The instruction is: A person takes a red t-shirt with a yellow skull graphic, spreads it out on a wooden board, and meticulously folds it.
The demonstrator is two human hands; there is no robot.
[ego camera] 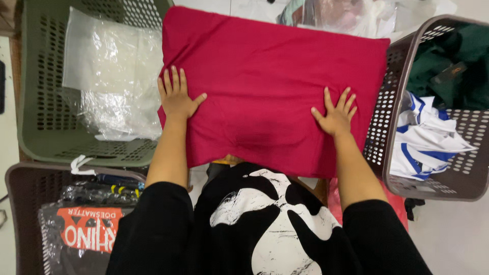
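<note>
A folded crimson garment point(270, 76) lies flat in front of me, filling the middle of the view. My left hand point(177, 95) rests palm down on its left edge with fingers spread. My right hand point(336, 114) presses flat on its lower right part, fingers apart too. Neither hand grips the cloth. Both arms wear black sleeves, and my black shirt with a white print shows below.
A green plastic basket point(35, 102) at left holds clear plastic bags point(114, 76). A brown basket point(20, 203) at lower left holds bagged dark clothes. Another brown basket point(387, 102) at right holds green and white-blue garments. More plastic bags point(346, 15) lie behind the cloth.
</note>
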